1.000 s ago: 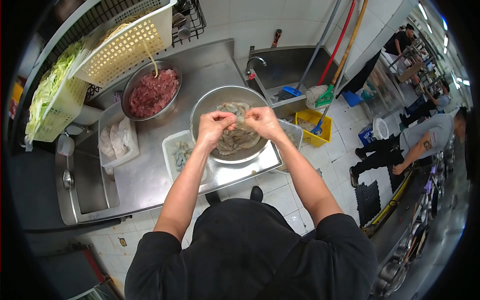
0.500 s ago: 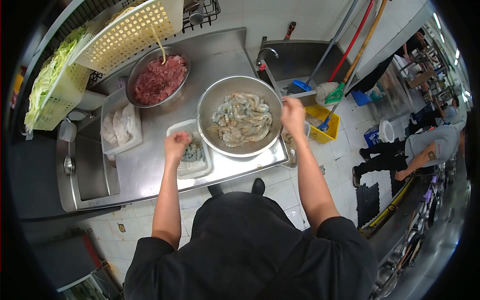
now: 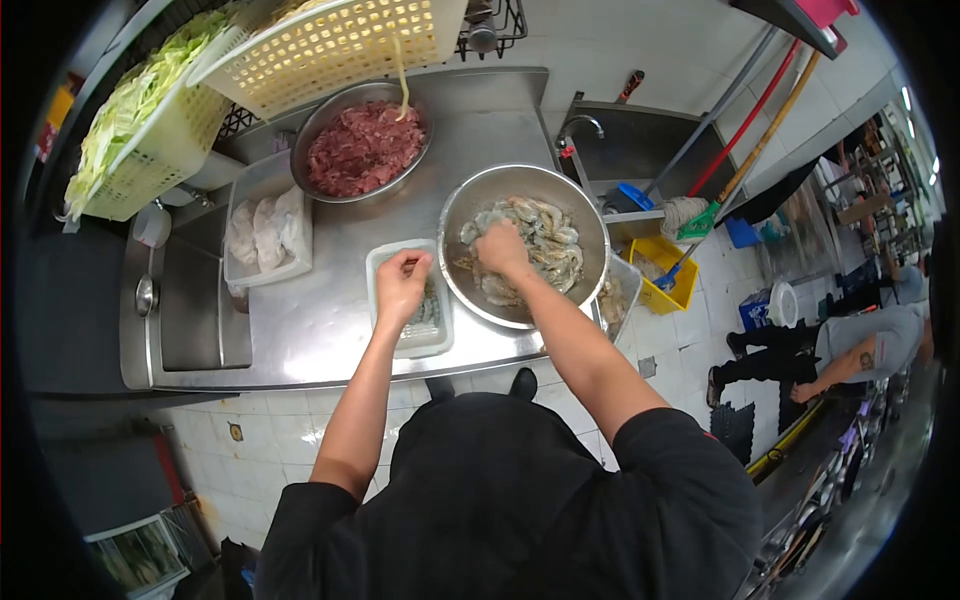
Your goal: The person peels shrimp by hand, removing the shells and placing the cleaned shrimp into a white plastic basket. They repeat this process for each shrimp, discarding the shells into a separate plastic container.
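Note:
A large metal bowl (image 3: 595, 262) full of grey shrimp (image 3: 550, 240) stands near the counter's front edge. My right hand (image 3: 503, 248) reaches into it, its fingers down among the shrimp and hidden. To its left, my left hand (image 3: 405, 285) is over a white basket (image 3: 385, 250) that holds peeled shrimp (image 3: 430, 312). The fingers of that hand are bent together; whether something small is between them is hard to make out. Beyond the bowl's right side, partly hidden, a clear container (image 3: 625, 290) holds more pieces.
A bowl of red meat (image 3: 365, 150) and a tub of pale meat (image 3: 265, 235) stand further back. Baskets (image 3: 330, 55) hang above at the left. A sink (image 3: 630, 150), mop handles (image 3: 735, 160) and a yellow bucket (image 3: 680, 285) are right. Another person (image 3: 870, 345) is far right.
My right hand has moved from beyond the bowl's right rim into the shrimp. My left hand has lifted slightly, staying by the white basket. The view has shifted, so the counter appears further right.

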Demonstrator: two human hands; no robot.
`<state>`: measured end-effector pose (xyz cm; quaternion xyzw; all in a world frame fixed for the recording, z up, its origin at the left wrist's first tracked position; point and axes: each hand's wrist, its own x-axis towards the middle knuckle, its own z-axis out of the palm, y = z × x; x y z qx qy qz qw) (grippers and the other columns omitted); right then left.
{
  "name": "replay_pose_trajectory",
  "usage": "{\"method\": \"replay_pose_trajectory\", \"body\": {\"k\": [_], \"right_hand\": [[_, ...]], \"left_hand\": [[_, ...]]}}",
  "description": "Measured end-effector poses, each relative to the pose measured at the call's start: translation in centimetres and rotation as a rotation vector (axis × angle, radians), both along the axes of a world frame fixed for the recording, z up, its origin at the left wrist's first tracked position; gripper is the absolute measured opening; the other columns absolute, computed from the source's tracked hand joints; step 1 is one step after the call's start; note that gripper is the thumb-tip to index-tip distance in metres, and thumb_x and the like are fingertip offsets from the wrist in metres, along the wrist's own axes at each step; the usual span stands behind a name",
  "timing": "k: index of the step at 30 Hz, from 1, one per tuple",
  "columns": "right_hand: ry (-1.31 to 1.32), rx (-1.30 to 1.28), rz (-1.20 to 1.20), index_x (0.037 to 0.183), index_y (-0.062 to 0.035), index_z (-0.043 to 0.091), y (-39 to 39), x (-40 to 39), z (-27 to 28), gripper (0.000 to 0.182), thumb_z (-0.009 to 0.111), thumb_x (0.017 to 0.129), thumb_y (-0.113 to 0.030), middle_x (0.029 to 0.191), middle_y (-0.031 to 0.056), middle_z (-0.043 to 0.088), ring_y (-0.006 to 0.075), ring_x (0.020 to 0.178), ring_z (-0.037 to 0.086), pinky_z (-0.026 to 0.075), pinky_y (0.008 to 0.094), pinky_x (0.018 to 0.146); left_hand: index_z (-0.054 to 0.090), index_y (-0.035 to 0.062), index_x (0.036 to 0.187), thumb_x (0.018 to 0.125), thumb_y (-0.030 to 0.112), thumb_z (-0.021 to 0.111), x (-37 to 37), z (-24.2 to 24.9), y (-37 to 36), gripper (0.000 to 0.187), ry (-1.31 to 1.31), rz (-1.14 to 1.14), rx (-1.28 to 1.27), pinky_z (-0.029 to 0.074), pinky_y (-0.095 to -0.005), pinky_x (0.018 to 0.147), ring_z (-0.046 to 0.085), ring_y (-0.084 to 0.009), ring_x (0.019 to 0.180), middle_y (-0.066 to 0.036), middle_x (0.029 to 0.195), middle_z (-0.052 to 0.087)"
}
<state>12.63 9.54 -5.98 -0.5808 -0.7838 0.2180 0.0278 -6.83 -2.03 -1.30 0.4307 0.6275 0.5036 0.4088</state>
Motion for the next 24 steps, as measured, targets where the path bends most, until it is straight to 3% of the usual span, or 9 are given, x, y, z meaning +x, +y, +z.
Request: {"method": "replay_pose_trajectory", "body": {"k": [2, 4, 6, 8, 9, 13, 16, 22, 24], "right_hand": [[0.146, 0.08, -0.095, 0.117, 0.0064, 0.065, 0.7, 1.4, -0.4, 0.038, 0.053, 0.096, -0.023, 0.114, 0.0284, 0.067, 0.0418, 0.115, 0.059, 0.048, 0.0491, 0.098], [0.503, -0.091, 0.072, 0.119, 0.0085, 0.059, 0.9, 3.0, 1.9, 0.039, 0.05, 0.097, -0.023, 0.111, 0.0314, 0.066, 0.0447, 0.112, 0.06, 0.047, 0.0491, 0.098], [0.527, -0.049, 0.155, 0.119, 0.0088, 0.055, -0.4, 4.0, 5.0, 0.038, 0.049, 0.098, -0.022, 0.114, 0.0325, 0.064, 0.045, 0.11, 0.062, 0.047, 0.0495, 0.096], [0.645, -0.245, 0.232, 0.119, 0.0079, 0.054, -2.5, 5.2, 10.4, 0.037, 0.046, 0.101, -0.024, 0.113, 0.0318, 0.063, 0.0464, 0.108, 0.062, 0.047, 0.0491, 0.093], [0.685, -0.161, 0.245, 0.114, 0.0075, 0.051, -2.9, 5.8, 10.5, 0.034, 0.046, 0.103, -0.024, 0.109, 0.0323, 0.063, 0.0474, 0.104, 0.062, 0.047, 0.0496, 0.089], [0.514, 0.155, 0.145, 0.106, 0.0062, 0.046, -3.8, 9.5, 10.3, 0.029, 0.05, 0.102, -0.022, 0.103, 0.0317, 0.063, 0.0482, 0.095, 0.063, 0.048, 0.0531, 0.081], [0.443, 0.309, 0.068, 0.103, 0.0049, 0.045, -5.3, 12.3, 10.6, 0.026, 0.052, 0.1, -0.02, 0.099, 0.0298, 0.063, 0.0477, 0.088, 0.065, 0.051, 0.054, 0.073], [0.326, 0.463, -0.096, 0.102, 0.0019, 0.044, -8.0, 15.9, 10.7, 0.025, 0.06, 0.091, -0.015, 0.092, 0.0273, 0.062, 0.0488, 0.075, 0.065, 0.052, 0.0561, 0.067], [0.355, 0.366, -0.138, 0.101, 0.002, 0.045, -8.5, 17.2, 10.9, 0.024, 0.057, 0.094, -0.017, 0.089, 0.0265, 0.062, 0.0502, 0.077, 0.064, 0.051, 0.0561, 0.068]], "left_hand": [[0.07, -0.0027, 0.105, 0.096, 0.014, 0.069, 0.7, 0.4, 1.2, 0.019, 0.042, -0.036, 0.058, 0.053, -0.0284, 0.078, 0.067, -0.0127, 0.086, -0.009, 0.091, 0.073], [0.069, -0.0013, 0.108, 0.097, 0.015, 0.067, 2.3, 1.3, 2.8, 0.02, 0.08, -0.052, 0.124, 0.053, -0.0293, 0.078, 0.067, -0.0142, 0.086, -0.009, 0.092, 0.073], [0.068, 0.0001, 0.11, 0.099, 0.017, 0.065, 4.2, 1.9, 4.7, 0.021, 0.114, -0.074, 0.193, 0.053, -0.0302, 0.078, 0.068, -0.0157, 0.087, -0.009, 0.093, 0.073], [0.066, 0.0021, 0.114, 0.101, 0.021, 0.061, 6.0, 1.7, 6.3, 0.024, 0.174, -0.274, 0.294, 0.053, -0.0325, 0.079, 0.068, -0.0199, 0.086, -0.01, 0.098, 0.073], [0.063, 0.0023, 0.115, 0.101, 0.023, 0.06, 6.7, 2.8, 6.7, 0.025, 0.219, -0.425, 0.158, 0.053, -0.0319, 0.071, 0.066, -0.0178, 0.078, -0.009, 0.092, 0.071], [0.055, 0.0046, 0.111, 0.104, 0.024, 0.056, 11.6, 3.4, 7.5, 0.021, -0.042, -0.478, 0.1, 0.049, -0.0293, 0.056, 0.059, -0.0092, 0.062, -0.004, 0.077, 0.061], [0.054, 0.0044, 0.105, 0.107, 0.021, 0.051, 15.3, 4.2, 7.5, 0.017, -0.15, -0.512, 0.085, 0.048, -0.0269, 0.06, 0.054, -0.0087, 0.064, -0.003, 0.081, 0.059], [0.053, 0.0066, 0.099, 0.107, 0.029, 0.046, 21.7, 2.9, 9.5, 0.025, 0.328, -0.48, 0.4, 0.044, -0.0277, 0.054, 0.05, -0.0096, 0.061, -0.002, 0.08, 0.056], [0.053, 0.0077, 0.098, 0.107, 0.029, 0.046, 22.7, 4.0, 10.0, 0.024, 0.191, -0.599, 0.188, 0.04, -0.0275, 0.051, 0.049, -0.0101, 0.059, -0.001, 0.079, 0.054]]}}
